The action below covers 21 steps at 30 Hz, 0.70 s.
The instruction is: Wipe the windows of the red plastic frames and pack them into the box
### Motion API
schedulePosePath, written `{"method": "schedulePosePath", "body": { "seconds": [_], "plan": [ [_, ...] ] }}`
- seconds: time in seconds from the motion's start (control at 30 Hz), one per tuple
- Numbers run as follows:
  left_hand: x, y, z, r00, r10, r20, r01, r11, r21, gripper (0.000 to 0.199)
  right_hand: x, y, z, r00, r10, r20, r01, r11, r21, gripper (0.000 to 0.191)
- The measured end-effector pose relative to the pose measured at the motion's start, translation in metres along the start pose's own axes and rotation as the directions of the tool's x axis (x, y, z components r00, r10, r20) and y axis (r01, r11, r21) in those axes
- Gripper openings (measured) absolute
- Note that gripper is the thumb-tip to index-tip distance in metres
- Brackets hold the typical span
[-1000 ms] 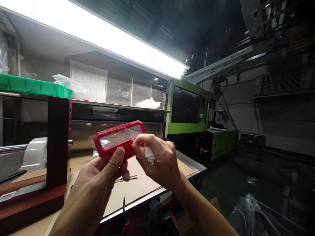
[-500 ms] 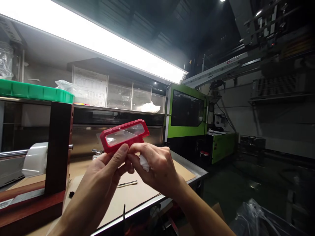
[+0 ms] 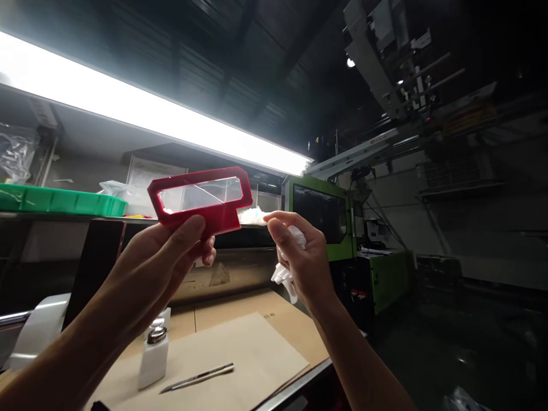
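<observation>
Red frame [image 3: 222, 220] was in the left hand [image 3: 149, 251], raised above the bench and tilted, with its clear window [image 3: 209, 191] facing the viewer. Left hand was closed on the lower edge, thumb on the near face, other fingers behind; the grip looked firm. Right hand [image 3: 310, 268] was just beside the frame's right end, not touching it: thumb and forefinger nearly together, the other fingers curled around a crumpled white wad [image 3: 282, 274], part of which hung below the palm. Could not tell whether the fingertips pinched anything small. A thin slanting line crossed the window; mark, film edge or reflection, not resolved. Step in hand, as judged: handling and checking of the window under the lamp [image 3: 192, 125], with the right fingers clear of it. Any next touch to the window would have called for a steady left grip, a slight turn of the face to bring out that line against the light, and light contact from the right side, loose ends of the wad kept off the clear area. Farther out, below the hands: white bottle [image 3: 153, 362] with a metal top, and a slender pointed tool [image 3: 199, 377] lying on the brown sheet [image 3: 252, 354]. Behind, on the shelf, were a green tray [image 3: 77, 202] at left and a white bundle [image 3: 252, 216] near the right fingertips in view; depth between those two uncertain.
</observation>
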<state>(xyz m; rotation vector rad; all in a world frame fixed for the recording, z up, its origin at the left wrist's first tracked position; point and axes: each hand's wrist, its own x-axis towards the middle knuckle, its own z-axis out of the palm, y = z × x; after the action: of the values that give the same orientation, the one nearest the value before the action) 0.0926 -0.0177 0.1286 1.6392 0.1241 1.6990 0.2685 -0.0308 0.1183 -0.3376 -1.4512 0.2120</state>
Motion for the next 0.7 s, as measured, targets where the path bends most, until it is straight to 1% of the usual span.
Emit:
{"method": "schedulePosePath", "body": {
  "seconds": [0.13,0.27,0.4,0.53,0.7],
  "plan": [
    [-0.001,0.009,0.006,1.000,-0.007,0.010,0.006,0.998,0.066,0.021,0.016,-0.010,0.005,0.993,0.067,0.093,-0.081,0.984,0.159,0.023],
    [-0.004,0.012,0.007,0.998,-0.034,0.049,0.028,0.994,0.101,0.022,0.027,-0.018,0.009,0.974,0.068,0.214,-0.128,0.952,0.279,0.028],
    [-0.005,0.017,0.009,0.998,-0.044,0.055,0.037,0.993,0.112,0.024,0.032,-0.025,0.008,0.963,0.061,0.263,-0.147,0.935,0.323,0.033],
    [-0.009,0.022,0.012,0.998,-0.054,0.040,0.048,0.989,0.140,0.022,0.033,-0.029,0.007,0.953,0.085,0.290,-0.181,0.930,0.320,0.027],
    [-0.012,0.022,0.012,0.993,-0.089,0.081,0.079,0.989,0.122,0.024,0.034,-0.029,0.006,0.929,0.102,0.355,-0.247,0.887,0.390,0.020]
  ]
}}
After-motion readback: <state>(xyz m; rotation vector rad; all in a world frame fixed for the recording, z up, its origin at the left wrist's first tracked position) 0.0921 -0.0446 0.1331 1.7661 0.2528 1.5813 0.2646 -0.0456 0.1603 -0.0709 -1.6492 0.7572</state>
